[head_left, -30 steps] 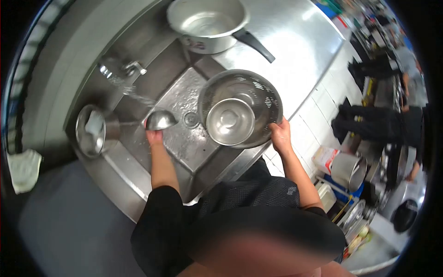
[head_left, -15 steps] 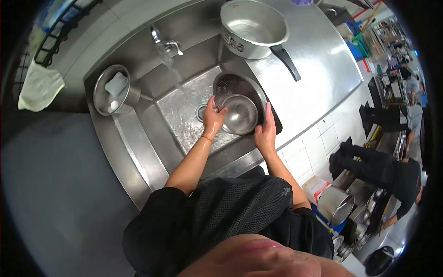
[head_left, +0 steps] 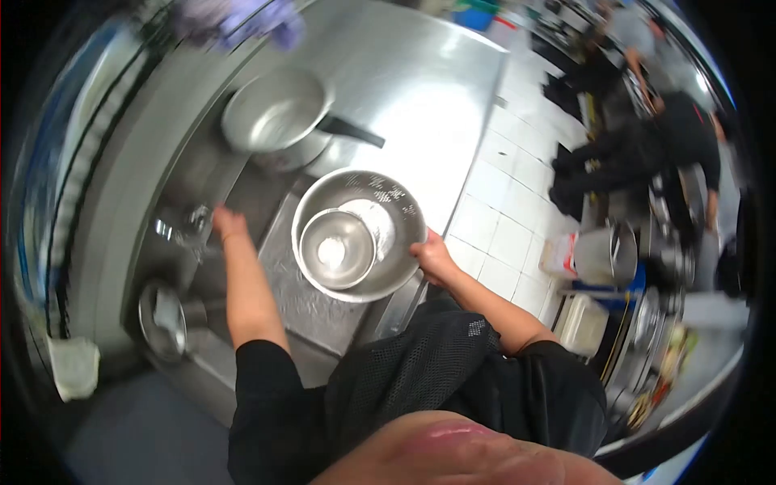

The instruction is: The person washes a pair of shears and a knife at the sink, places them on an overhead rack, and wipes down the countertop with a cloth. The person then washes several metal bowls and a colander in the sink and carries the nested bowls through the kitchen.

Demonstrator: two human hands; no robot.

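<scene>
In the head view, my right hand [head_left: 435,257] grips the rim of a large metal colander [head_left: 404,271] with small holes in its side. A smaller metal bowl [head_left: 338,248] sits inside the colander, and both are tilted above the sink [head_left: 303,311]. My left hand [head_left: 229,222] is beside the tap [head_left: 192,226] at the back of the sink. Motion blur hides its fingers, so I cannot make out whether they touch the tap. Whether water is running is also unclear.
A pot [head_left: 279,109] with a black handle stands on the steel counter [head_left: 404,89]. Left of the sink, a metal container [head_left: 162,319] holds a pale sponge-like block. A white cloth [head_left: 74,368] hangs further left. Co-workers in dark clothes [head_left: 614,166] stand across the tiled floor [head_left: 505,190].
My left hand has left the bowl and moved left to the tap. My right hand has lifted the colander, with the bowl in it, from the sink bottom. The view has turned right.
</scene>
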